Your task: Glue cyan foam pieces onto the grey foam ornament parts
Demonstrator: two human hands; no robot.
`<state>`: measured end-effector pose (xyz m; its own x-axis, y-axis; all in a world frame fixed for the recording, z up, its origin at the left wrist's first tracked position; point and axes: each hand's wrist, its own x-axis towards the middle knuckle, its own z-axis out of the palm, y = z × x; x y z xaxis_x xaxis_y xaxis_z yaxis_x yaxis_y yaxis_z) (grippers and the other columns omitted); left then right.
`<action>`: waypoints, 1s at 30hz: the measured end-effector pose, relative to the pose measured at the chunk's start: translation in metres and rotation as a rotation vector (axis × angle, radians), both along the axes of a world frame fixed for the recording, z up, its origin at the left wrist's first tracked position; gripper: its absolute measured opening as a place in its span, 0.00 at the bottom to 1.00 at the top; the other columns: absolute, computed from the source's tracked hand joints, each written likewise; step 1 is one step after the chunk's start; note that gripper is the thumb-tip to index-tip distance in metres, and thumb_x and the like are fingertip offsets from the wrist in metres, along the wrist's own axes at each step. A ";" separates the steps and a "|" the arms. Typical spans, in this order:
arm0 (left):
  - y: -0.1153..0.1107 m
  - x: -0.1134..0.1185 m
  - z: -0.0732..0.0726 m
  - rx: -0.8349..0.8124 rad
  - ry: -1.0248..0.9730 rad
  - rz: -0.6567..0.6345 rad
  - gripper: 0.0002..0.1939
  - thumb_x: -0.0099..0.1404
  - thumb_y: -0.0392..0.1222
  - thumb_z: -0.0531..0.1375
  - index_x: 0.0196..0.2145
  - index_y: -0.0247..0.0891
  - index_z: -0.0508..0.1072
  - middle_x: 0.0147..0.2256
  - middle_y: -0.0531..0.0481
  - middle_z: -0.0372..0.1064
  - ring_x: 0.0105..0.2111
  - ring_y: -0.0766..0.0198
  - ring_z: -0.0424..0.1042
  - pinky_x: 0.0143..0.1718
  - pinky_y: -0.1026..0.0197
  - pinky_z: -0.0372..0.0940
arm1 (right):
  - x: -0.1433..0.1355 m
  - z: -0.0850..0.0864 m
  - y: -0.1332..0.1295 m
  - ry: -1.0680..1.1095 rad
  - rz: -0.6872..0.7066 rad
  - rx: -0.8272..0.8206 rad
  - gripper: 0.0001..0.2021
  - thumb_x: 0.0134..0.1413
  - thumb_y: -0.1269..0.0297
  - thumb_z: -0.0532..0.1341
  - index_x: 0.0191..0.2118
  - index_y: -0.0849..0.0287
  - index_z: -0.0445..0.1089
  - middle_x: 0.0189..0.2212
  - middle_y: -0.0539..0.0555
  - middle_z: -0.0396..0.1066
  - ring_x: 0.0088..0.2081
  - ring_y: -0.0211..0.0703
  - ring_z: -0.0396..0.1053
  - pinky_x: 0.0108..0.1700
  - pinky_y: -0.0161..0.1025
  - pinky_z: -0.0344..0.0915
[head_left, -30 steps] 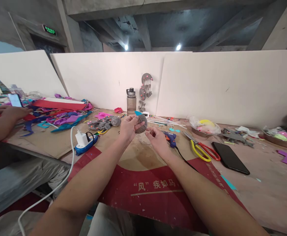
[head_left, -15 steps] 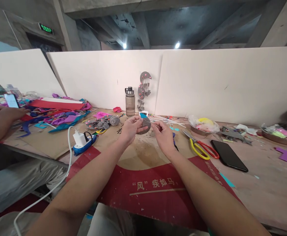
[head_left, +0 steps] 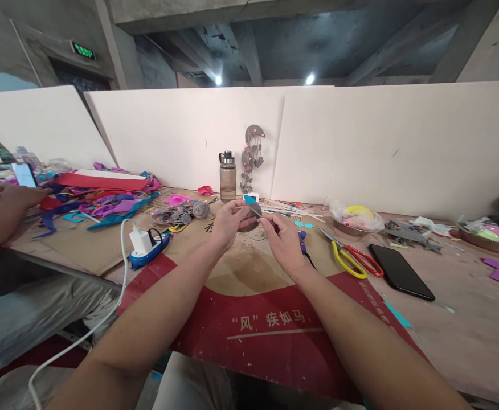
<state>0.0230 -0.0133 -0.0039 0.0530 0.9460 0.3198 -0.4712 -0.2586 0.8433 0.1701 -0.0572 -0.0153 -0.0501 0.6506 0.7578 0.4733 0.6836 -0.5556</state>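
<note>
My left hand (head_left: 228,223) is closed on a round grey disc (head_left: 253,222), fingers and thumb at its left edge. A small pointed blue piece (head_left: 249,199) shows at the disc's top, by my left fingertips; whether it is fixed there I cannot tell. In front of the disc runs a thin pale strip (head_left: 254,210). My right hand (head_left: 282,238) pinches the strip's right end between thumb and forefinger, close to the disc's right edge. Beneath both hands lies a brown and red paper sheet (head_left: 266,356) with printed characters.
Yellow-and-red-handled scissors (head_left: 352,256) and a black phone (head_left: 401,272) lie at right. A water bottle (head_left: 228,179) stands behind, near a grey hanging ornament (head_left: 252,156). A blue power strip (head_left: 149,253) sits left. Another person's hand (head_left: 21,199) is at far left.
My right fingers have shifted slightly left toward the disc, and the thin strip now shows across its front. The disc has tilted a little. The view has shifted slightly.
</note>
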 end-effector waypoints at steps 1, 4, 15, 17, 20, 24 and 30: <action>-0.001 0.000 0.000 0.006 -0.004 0.001 0.12 0.52 0.40 0.70 0.32 0.34 0.75 0.31 0.46 0.76 0.32 0.63 0.76 0.43 0.54 0.73 | -0.001 0.000 -0.001 -0.014 0.009 0.015 0.12 0.63 0.58 0.54 0.36 0.57 0.71 0.32 0.52 0.72 0.35 0.42 0.66 0.40 0.38 0.60; -0.002 -0.001 0.002 0.009 -0.012 0.007 0.12 0.52 0.41 0.71 0.31 0.34 0.75 0.32 0.45 0.76 0.32 0.63 0.76 0.42 0.54 0.73 | -0.001 0.001 -0.004 -0.020 0.009 0.024 0.12 0.64 0.58 0.53 0.36 0.57 0.71 0.33 0.53 0.73 0.36 0.42 0.68 0.41 0.39 0.61; -0.001 -0.002 0.001 0.012 0.001 0.041 0.13 0.50 0.43 0.72 0.29 0.34 0.75 0.28 0.50 0.73 0.28 0.67 0.72 0.39 0.56 0.74 | 0.006 0.006 -0.003 0.048 -0.046 -0.057 0.15 0.63 0.57 0.53 0.33 0.58 0.72 0.31 0.51 0.73 0.35 0.41 0.67 0.39 0.37 0.60; 0.000 -0.003 0.001 0.012 0.005 0.053 0.14 0.50 0.44 0.72 0.30 0.34 0.75 0.30 0.49 0.74 0.30 0.66 0.74 0.40 0.56 0.73 | 0.006 0.006 -0.002 -0.043 0.023 -0.102 0.17 0.64 0.55 0.52 0.31 0.58 0.72 0.29 0.51 0.73 0.34 0.41 0.68 0.39 0.36 0.60; 0.005 -0.008 0.000 0.025 -0.003 0.089 0.14 0.51 0.45 0.71 0.32 0.34 0.75 0.32 0.49 0.74 0.32 0.66 0.74 0.41 0.57 0.73 | 0.007 0.005 0.000 -0.215 0.030 -0.187 0.23 0.67 0.54 0.47 0.30 0.59 0.73 0.29 0.53 0.73 0.36 0.42 0.69 0.42 0.37 0.61; 0.013 -0.015 -0.001 0.026 -0.086 0.084 0.12 0.52 0.42 0.70 0.29 0.35 0.73 0.27 0.53 0.70 0.28 0.70 0.71 0.42 0.57 0.73 | 0.022 0.009 0.008 -0.392 -0.320 -0.181 0.21 0.66 0.57 0.47 0.34 0.61 0.74 0.37 0.60 0.74 0.44 0.47 0.69 0.49 0.41 0.60; 0.020 -0.022 -0.002 -0.024 -0.188 0.054 0.14 0.51 0.39 0.71 0.24 0.36 0.68 0.18 0.62 0.55 0.18 0.76 0.59 0.43 0.57 0.73 | 0.066 0.004 0.029 -0.634 -0.697 -0.493 0.18 0.61 0.54 0.54 0.41 0.65 0.74 0.38 0.68 0.75 0.43 0.54 0.73 0.45 0.44 0.64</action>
<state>0.0009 0.0063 -0.0057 -0.0565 0.9532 0.2970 -0.6072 -0.2690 0.7477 0.2362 -0.0284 -0.0111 0.1590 0.9157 0.3691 0.9738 -0.0838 -0.2116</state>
